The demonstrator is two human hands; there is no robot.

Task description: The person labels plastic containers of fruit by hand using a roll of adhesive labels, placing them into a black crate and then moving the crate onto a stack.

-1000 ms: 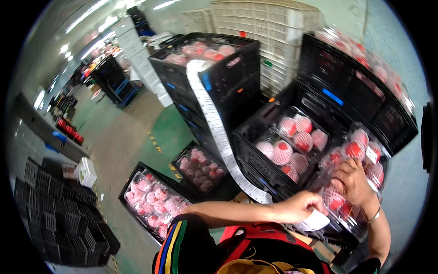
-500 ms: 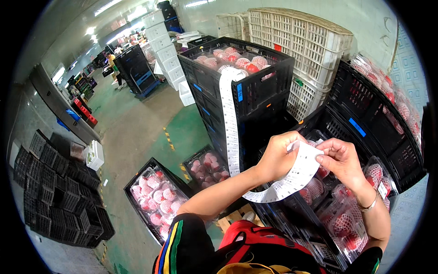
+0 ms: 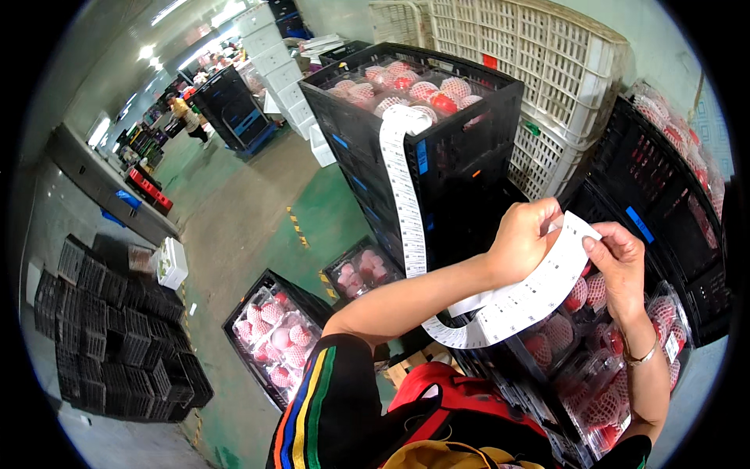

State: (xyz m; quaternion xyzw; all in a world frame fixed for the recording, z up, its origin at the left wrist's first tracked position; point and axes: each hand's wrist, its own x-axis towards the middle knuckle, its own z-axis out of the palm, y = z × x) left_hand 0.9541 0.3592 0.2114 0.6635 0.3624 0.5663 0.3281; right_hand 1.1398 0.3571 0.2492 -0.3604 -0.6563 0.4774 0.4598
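A long strip of white printed labels (image 3: pixel 517 309) hangs between my two closed hands and curves down below my left forearm. My left hand (image 3: pixel 525 241) grips part of it, its fingers curled and partly hidden. Thumb and fingers of my right hand (image 3: pixel 621 262) pinch the strip's upper end. The strip runs back up the side of a black crate stack (image 3: pixel 461 144) to its roll (image 3: pixel 408 119), which rests on the top crate. Beneath my hands, clear packs of red fruit in foam nets (image 3: pixel 601 391) fill an open black crate.
At right, another black crate (image 3: pixel 648 187) holds fruit packs. White lattice crates (image 3: pixel 539 59) stand behind. On the floor are a crate of packed fruit (image 3: pixel 273 332) and stacked black crates (image 3: pixel 117 336) at left. A person (image 3: pixel 186 117) walks in the far aisle.
My view has shifted, and both hands appear farther right. The strip between them is drawn out longer and tilts more steeply. The far person stands out more in the aisle.
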